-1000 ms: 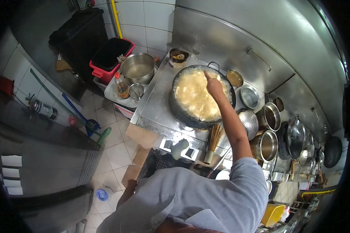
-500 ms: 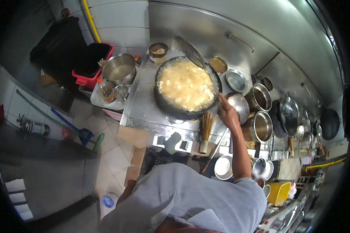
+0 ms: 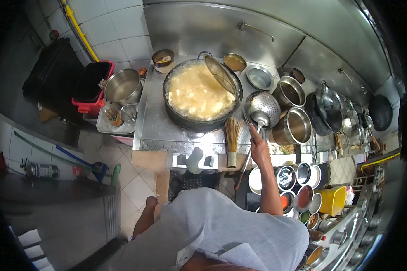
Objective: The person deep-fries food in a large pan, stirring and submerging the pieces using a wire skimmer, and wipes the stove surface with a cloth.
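Observation:
My right hand is closed around the long thin handle of a round mesh skimmer. The skimmer's mesh head is tilted over the right side of a big black pot. Pale pieces in foaming, bubbling liquid fill that pot. Close to my right hand lie a perforated metal ladle and a bamboo brush. Low at my left side is my left hand, away from the counter; its fingers are too unclear to make out.
A steel pot and a bottle stand on a side tray at left. Right of the black pot are a metal basin and two steel pots. Several bowls and a yellow bin sit further right.
My right hand and the skimmer have come back slightly toward me, the skimmer's head now lower over the pot. My left hand has come into view. The whole view has shifted.

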Demonstrator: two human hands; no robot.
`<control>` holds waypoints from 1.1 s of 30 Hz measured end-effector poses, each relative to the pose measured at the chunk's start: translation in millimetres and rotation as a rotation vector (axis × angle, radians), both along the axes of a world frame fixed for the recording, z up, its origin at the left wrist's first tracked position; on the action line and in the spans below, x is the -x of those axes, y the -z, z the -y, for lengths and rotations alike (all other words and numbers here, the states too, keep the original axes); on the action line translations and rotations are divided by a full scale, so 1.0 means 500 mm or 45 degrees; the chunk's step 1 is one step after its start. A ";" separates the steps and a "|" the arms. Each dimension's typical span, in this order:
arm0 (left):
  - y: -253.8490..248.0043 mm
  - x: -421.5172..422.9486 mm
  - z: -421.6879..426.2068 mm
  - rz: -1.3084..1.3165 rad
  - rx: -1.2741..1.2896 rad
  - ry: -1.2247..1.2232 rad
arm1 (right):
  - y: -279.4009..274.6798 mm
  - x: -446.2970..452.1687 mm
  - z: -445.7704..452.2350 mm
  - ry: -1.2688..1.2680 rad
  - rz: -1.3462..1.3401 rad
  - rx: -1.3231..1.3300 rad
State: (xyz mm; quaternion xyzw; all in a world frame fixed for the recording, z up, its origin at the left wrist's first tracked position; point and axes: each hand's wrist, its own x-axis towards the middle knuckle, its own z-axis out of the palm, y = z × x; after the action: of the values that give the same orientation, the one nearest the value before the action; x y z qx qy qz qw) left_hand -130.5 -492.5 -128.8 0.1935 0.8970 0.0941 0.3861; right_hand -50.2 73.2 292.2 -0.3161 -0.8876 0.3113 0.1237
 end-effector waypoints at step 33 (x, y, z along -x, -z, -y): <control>0.012 -0.115 0.016 -0.157 0.180 0.517 | -0.359 0.091 -0.110 -0.266 0.468 -0.684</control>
State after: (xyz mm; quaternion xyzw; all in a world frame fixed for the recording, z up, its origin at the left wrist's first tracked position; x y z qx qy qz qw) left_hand -73.1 -500.4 -134.6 0.3481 0.8659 -0.0606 0.3541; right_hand -95.6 128.2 471.5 -0.2305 -0.9729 0.0151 0.0079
